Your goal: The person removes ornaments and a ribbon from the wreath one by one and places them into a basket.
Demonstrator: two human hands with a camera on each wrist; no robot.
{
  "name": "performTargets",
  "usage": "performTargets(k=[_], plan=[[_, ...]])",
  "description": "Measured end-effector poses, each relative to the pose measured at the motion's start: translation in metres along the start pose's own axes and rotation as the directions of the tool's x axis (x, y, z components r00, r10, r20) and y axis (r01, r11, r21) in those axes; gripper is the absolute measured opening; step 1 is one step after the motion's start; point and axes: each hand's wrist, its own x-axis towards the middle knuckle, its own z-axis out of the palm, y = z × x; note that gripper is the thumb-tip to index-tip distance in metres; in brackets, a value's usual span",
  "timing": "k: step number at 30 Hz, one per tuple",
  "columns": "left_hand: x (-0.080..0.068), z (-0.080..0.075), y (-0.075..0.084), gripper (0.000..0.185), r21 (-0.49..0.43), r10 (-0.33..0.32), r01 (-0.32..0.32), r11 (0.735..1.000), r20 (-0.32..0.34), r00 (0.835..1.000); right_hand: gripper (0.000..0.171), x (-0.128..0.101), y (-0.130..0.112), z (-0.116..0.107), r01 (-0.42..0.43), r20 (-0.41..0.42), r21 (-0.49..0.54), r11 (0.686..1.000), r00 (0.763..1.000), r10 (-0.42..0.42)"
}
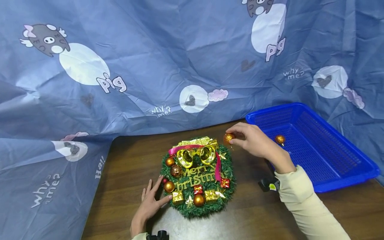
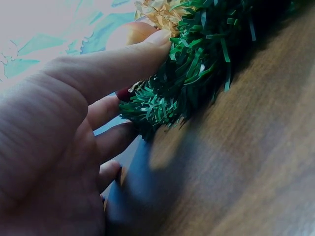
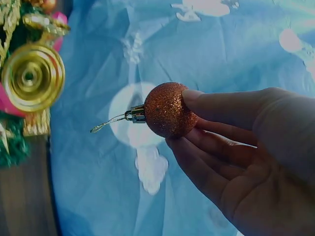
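Between thumb and fingers my right hand [image 1: 250, 140] pinches a glittery copper-orange bauble [image 3: 171, 110], its gold cap and string loop [image 3: 108, 123] pointing away from the palm. It is held up just off the upper right edge of a green tinsel Christmas wreath [image 1: 207, 208]. Gold bells [image 1: 207, 154], a pink ribbon [image 1: 218, 170], small gift boxes [image 1: 225, 183], shiny baubles [image 1: 199, 200] and gold "Merry Christmas" lettering decorate the wreath, which lies on the table. My left hand [image 1: 150, 201] has its fingers spread and touches the wreath's lower left rim, thumb by a gold gift box [image 1: 177, 197].
A blue plastic basket [image 1: 345, 190] stands on the right of the brown wooden table [image 1: 132, 156], beside my right forearm. Inside it lies another glittery orange bauble [image 1: 280, 139]. A blue cloth [image 1: 144, 60] printed with pigs hangs along the back and left.
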Motion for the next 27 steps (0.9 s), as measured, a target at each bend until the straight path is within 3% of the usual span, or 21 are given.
performTargets(k=[14, 27], plan=[[0.000, 0.002, -0.001, 0.088, 0.007, 0.007, -0.007, 1.000, 0.005, 1.000, 0.029, -0.007, 0.035, -0.046, -0.155, -0.046, -0.028, 0.987, 0.987, 0.154], [0.001, 0.002, -0.002, 0.088, 0.008, 0.010, -0.010, 1.000, -0.001, 1.000, 0.030, -0.014, 0.072, -0.084, -0.277, -0.073, -0.131, 0.952, 0.960, 0.269]])
